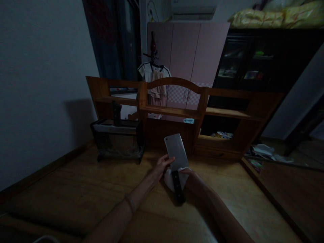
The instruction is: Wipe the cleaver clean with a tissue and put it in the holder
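A cleaver [177, 150] with a broad metal blade and a black riveted handle is held above the wooden desktop, blade pointing away from me and handle toward me. My left hand [162, 165] grips the blade near its left edge, with the thumb lying on the flat side. At the right of the blade's base, my right hand [189, 174] pinches a white cloth [168, 179] against the cleaver. Part of the cloth hangs behind the handle. The right fingers are largely hidden behind the blade and cloth.
A knife block [116, 140] with one black-handled knife [116, 113] in it stands at the left. Behind the desktop [113, 195] rises a wooden shelf unit [174, 111]. A white wall [45, 84] bounds the left side. Papers [265, 152] lie beyond the right edge.
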Demonstrator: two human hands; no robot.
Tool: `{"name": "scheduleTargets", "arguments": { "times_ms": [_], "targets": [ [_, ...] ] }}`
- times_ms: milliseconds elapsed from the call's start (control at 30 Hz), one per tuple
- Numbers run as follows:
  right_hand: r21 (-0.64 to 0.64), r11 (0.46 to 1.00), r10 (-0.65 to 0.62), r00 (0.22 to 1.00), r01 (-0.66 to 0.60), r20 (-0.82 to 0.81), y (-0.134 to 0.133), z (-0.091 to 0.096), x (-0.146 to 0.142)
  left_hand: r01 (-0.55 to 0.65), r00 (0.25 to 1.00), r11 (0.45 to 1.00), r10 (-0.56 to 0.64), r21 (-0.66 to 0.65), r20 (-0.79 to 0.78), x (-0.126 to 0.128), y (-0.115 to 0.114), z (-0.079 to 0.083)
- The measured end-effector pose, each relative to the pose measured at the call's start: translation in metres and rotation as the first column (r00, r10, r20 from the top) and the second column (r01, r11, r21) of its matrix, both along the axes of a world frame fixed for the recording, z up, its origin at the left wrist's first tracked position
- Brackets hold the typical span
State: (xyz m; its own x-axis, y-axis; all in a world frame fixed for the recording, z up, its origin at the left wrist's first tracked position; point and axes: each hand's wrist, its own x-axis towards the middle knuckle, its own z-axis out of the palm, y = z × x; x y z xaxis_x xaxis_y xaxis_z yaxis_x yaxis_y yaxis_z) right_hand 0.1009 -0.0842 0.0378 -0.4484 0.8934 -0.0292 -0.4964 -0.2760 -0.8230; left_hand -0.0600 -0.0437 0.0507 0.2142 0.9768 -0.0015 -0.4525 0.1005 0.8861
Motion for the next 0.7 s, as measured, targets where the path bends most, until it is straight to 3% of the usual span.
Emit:
{"name": "scheduleTargets", "arguments": {
  "times_ms": [267, 433, 700],
  "targets": [
    [-0.129, 0.991, -0.032, 0.999, 0.035, 0.021, 0.004, -0.006, -0.006, -0.019, 1.0, 1.0, 0.019, 0.011, -0.024, 0.001, 0.0, 0.0],
    [-0.111, 0.993, -0.038, 0.998, 0.043, 0.05, 0.007, -0.009, -0.002, -0.032, 0.998, 0.999, 0.032, 0.0, -0.047, 0.003, 0.001, 0.0],
    [-0.029, 0.981, -0.179, 0.952, 0.192, 0.249, 0.007, -0.009, 0.004, -0.034, 0.997, 0.999, 0.034, 0.002, -0.068, 0.002, 0.002, -0.002]
  ]
}}
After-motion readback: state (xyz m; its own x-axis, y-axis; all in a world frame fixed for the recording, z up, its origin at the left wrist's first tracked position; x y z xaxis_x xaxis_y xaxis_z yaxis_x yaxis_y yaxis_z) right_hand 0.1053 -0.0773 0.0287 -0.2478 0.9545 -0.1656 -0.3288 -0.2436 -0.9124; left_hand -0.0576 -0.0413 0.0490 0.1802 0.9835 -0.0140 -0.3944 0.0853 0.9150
